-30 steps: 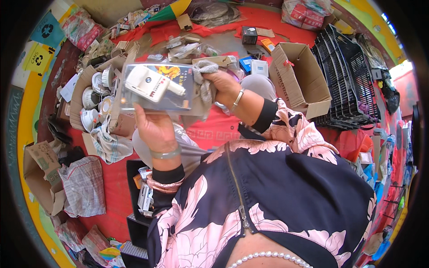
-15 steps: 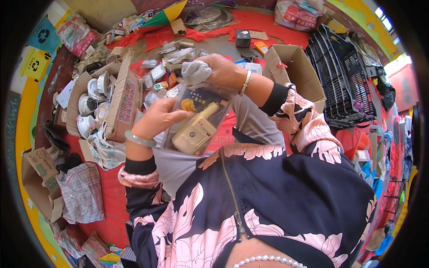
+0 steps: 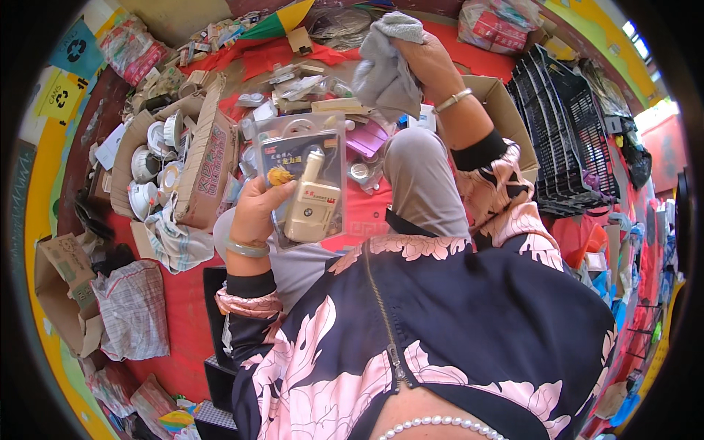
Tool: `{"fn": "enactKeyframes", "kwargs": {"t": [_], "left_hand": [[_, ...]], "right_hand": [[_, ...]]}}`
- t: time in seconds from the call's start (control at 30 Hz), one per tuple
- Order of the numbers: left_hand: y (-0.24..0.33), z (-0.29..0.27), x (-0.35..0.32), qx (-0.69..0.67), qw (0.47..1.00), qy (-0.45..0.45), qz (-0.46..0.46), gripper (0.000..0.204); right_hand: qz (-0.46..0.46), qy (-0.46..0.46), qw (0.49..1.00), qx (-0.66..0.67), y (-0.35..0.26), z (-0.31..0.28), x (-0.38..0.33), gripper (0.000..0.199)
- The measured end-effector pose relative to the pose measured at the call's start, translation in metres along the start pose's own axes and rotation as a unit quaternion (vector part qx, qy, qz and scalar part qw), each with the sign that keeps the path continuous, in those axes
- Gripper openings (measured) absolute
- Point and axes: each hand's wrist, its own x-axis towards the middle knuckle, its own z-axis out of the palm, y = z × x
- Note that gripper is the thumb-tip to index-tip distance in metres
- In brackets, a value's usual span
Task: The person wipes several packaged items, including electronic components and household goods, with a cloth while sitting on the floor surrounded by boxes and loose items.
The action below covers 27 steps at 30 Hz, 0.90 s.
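Observation:
My left hand (image 3: 253, 213) grips a clear plastic blister pack (image 3: 315, 209) by its left edge, thumb across the front. Inside the pack is a beige device with a stubby plug-like top, set against a dark printed card. To the right and farther out, my raised right hand (image 3: 433, 70) clutches a grey cloth (image 3: 385, 70) that hangs crumpled from the fingers, apart from the pack. Beyond the pack, a pink-purple flat piece (image 3: 365, 138) and small packaged items (image 3: 301, 88) lie in a loose pile.
At left stands a cardboard box (image 3: 213, 165) of round white fixtures with a striped cloth (image 3: 176, 242) over its corner. On the right are an open cardboard box (image 3: 506, 110) and stacked black crates (image 3: 561, 132). A checked bag (image 3: 132, 312) rests at lower left.
My right hand has lifted the grey cloth away from the pack, up and to the right. The pack in my left hand has turned more upright and faces me.

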Motion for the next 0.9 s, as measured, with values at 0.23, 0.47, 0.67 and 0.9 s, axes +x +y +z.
{"fn": "enactKeyframes", "kwargs": {"t": [0.23, 0.47, 0.67, 0.9], "left_hand": [[0.001, 0.015, 0.008, 0.035, 0.999, -0.001, 0.007, 0.020], [-0.003, 0.013, 0.000, 0.043, 0.991, 0.105, 0.076, 0.019], [-0.002, -0.015, -0.009, -0.136, 0.973, 0.140, 0.125, 0.026], [-0.005, 0.000, -0.005, -0.179, 0.972, 0.111, 0.100, 0.026]], "right_hand": [[-0.284, -0.225, 0.846, -0.390, -0.016, 0.081, -0.038, 0.035], [-0.327, -0.268, 0.749, -0.510, 0.013, 0.059, -0.039, 0.026], [-0.079, -0.108, 0.884, -0.448, 0.028, 0.018, -0.009, 0.026], [0.161, -0.206, 0.965, 0.012, 0.014, 0.056, -0.007, 0.026]]}}
